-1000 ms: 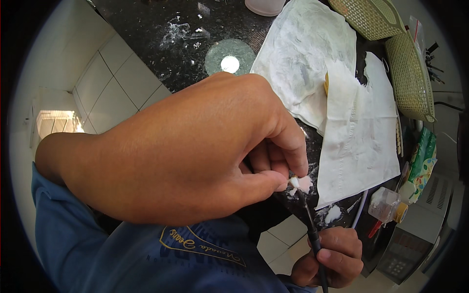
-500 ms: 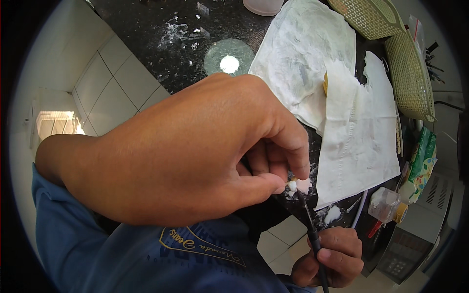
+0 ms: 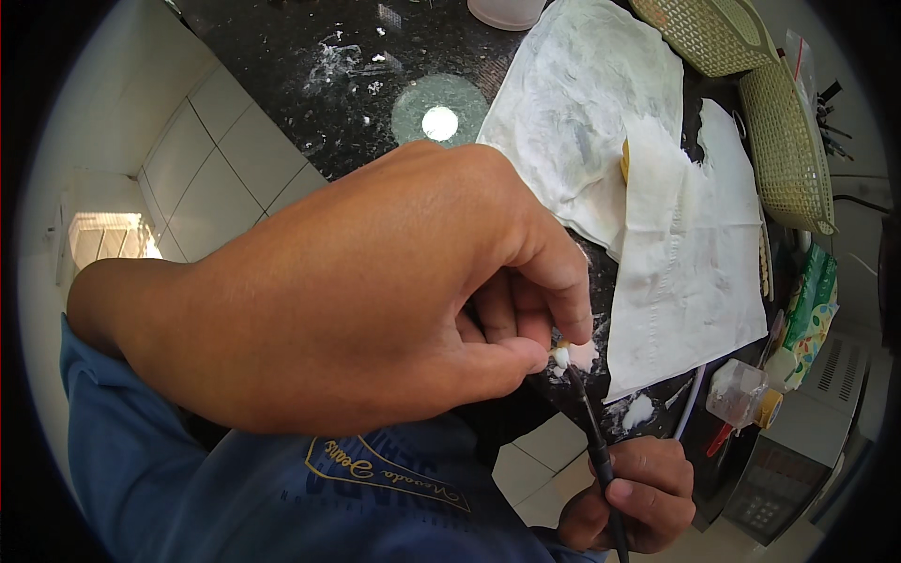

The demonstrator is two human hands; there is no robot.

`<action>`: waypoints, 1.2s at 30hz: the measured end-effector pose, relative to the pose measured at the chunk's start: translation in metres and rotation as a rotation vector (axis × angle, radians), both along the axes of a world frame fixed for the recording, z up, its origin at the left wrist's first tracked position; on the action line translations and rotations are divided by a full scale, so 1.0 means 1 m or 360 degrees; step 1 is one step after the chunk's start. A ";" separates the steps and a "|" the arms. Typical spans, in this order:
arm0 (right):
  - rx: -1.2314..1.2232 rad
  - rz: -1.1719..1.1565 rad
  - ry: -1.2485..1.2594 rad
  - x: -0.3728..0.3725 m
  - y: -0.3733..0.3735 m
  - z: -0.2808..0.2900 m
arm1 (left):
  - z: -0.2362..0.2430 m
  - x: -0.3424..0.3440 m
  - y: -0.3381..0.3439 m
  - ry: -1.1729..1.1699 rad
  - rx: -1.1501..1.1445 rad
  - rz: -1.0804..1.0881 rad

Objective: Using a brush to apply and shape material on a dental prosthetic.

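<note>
My left hand (image 3: 404, 291) reaches across the middle of the view, its fingers closed in a pinch. Between thumb and forefinger sits a small white lump (image 3: 561, 357) with a bit of yellowish colour beside it; its full shape is hidden by the fingers. At the lower right, my right hand (image 3: 648, 493) grips a slim black-handled brush (image 3: 595, 432), slanting up to the left. Its dark tip meets, or nearly meets, the white lump. Below the pinch, a pale pink patch (image 3: 584, 355) and white smears (image 3: 638, 411) mark the dark speckled counter (image 3: 272, 56).
White-smeared cloth (image 3: 582, 103) and a white paper sheet (image 3: 694, 253) lie beyond my hands. Green mesh baskets (image 3: 786, 141), a clear jar (image 3: 737, 392), a green packet (image 3: 809, 310) and a microwave (image 3: 788, 460) stand to the right. A glass disc (image 3: 418, 98) lies on the counter.
Hardly anything differs. The brush and my right hand have shifted very slightly left, and the left fingertips have moved a touch.
</note>
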State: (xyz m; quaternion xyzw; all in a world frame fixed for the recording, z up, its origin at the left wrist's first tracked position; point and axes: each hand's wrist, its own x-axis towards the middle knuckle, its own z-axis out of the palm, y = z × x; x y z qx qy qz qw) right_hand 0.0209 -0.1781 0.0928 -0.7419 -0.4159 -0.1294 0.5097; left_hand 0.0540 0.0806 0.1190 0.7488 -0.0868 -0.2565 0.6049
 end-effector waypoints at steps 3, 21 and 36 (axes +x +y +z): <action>-0.0041 -0.0005 0.0006 -0.002 0.000 0.000 | 0.000 0.000 0.000 0.0010 -0.0009 0.0009; -0.0007 -0.0011 -0.0049 -0.002 0.000 -0.002 | 0.000 0.000 0.001 -0.0011 0.0004 0.0004; 0.0248 -0.0602 -0.0144 -0.009 0.011 -0.008 | -0.002 -0.001 0.002 -0.0059 -0.0031 0.0016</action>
